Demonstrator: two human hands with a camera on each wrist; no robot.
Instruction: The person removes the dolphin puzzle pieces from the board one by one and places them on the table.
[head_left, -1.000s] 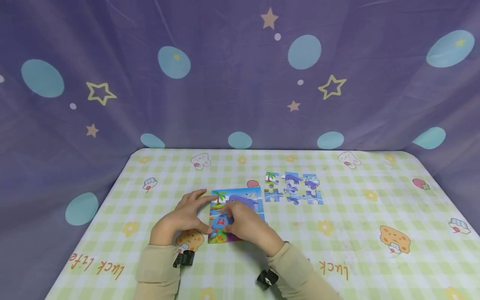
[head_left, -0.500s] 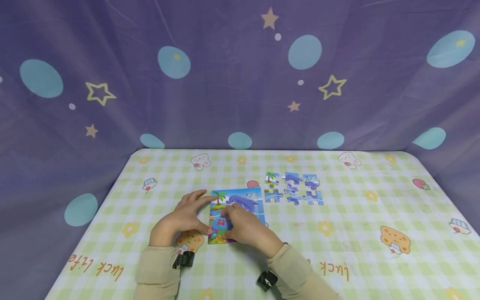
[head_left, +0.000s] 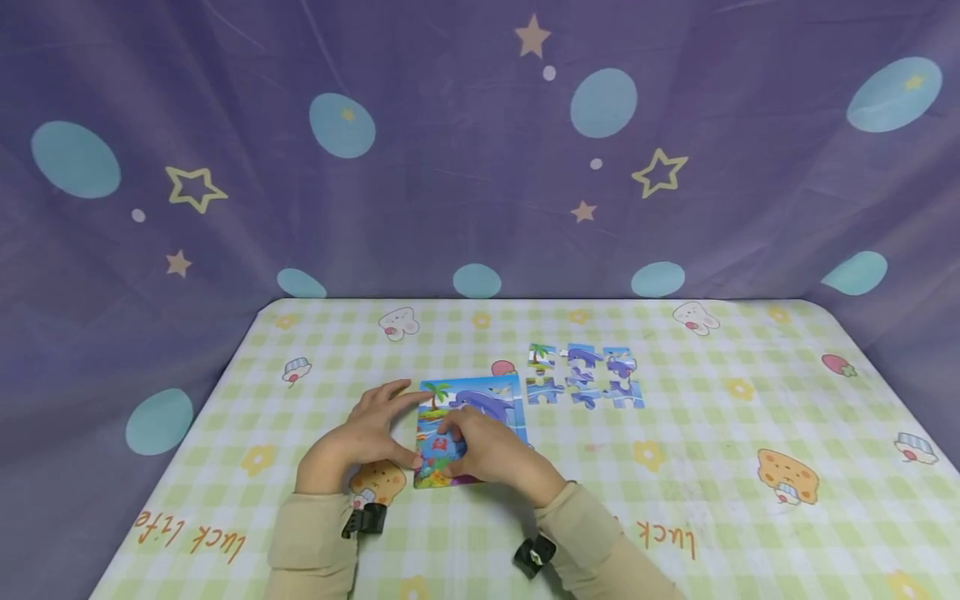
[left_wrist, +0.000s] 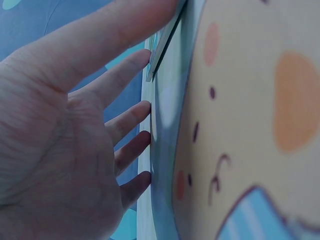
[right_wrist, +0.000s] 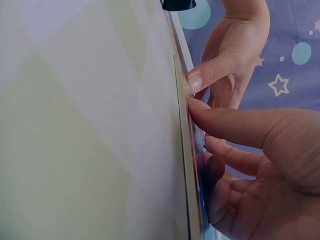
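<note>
A puzzle board with a dolphin, palm tree and crab lies flat on the table. My left hand is at the board's left side, fingers spread, thumb at the lower left edge and index finger near the palm tree. In the left wrist view, the left palm shows with its fingers extended. My right hand is over the board's lower middle, its thumb and curled fingers pinching a puzzle piece beside the crab; most of the piece is hidden. In the right wrist view, the right thumb meets the board's surface.
Several loose puzzle pieces lie in two rows right of the board, with parts of the palm tree and dolphin on them. A green checked tablecloth covers the table. A purple curtain stands behind it.
The right thumb has slid slightly toward me over the board, and the right fingers have shifted a little lower. The left hand and the loose pieces stay where they were.
</note>
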